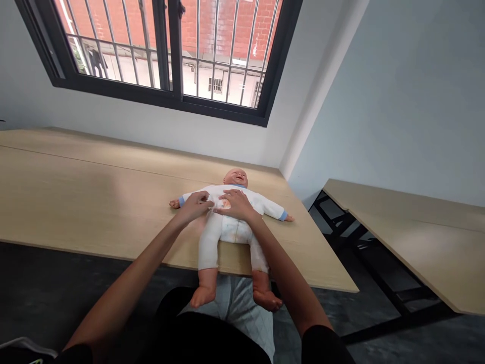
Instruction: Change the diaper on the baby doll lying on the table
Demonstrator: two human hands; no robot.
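Note:
A baby doll (235, 230) in a white outfit with blue collar and cuffs lies on its back on a wooden table (125, 202). Its head points to the wall, and its lower legs hang past the near edge. My left hand (197, 206) is at the side of the doll's belly, its fingers closed around a bit of the white shirt. Across the belly lies my right hand (237, 203), fingers spread, beside an orange print on the shirt (225, 203). The fingertips of both hands almost meet.
A second wooden table (413, 222) with black metal legs stands at the right, across a gap. Behind the doll are a white wall (170, 129) and a dark-framed, barred window (223, 105). My lap is just below the near edge.

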